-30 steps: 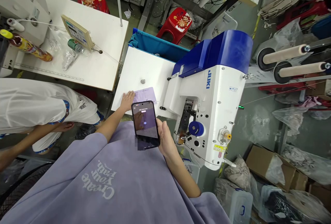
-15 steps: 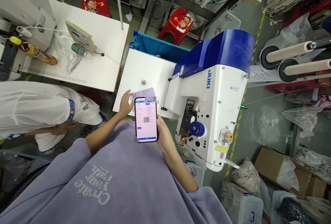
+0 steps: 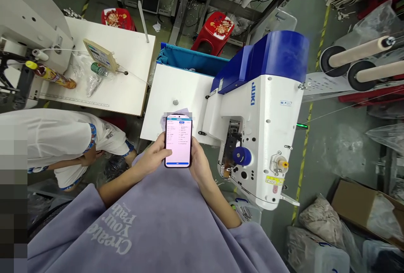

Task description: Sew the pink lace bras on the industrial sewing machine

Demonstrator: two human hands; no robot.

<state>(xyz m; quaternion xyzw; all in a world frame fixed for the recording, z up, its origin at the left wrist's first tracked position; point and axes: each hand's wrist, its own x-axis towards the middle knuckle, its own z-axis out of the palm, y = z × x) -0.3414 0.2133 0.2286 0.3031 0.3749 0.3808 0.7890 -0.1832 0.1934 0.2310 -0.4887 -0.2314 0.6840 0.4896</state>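
phone [image 3: 178,140] looked stiff, slick (fragile glass) | left hand [image 3: 154,158] and right hand [image 3: 199,167] clasped its long edges, the safest hold

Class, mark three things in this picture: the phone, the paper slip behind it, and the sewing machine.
phone [image 3: 178,140]: head view, middle of its lit screen.
paper slip [image 3: 184,112]: head view, the edge showing above the phone.
sewing machine [image 3: 268,113]: head view, white front of its body.

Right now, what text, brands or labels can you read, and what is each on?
"JUKI": side of the sewing machine.
"Create Your Path": front of the purple shirt.
On the phone screen: too small to read.
Yellow label on the machine: too small.
Control panel: too small.
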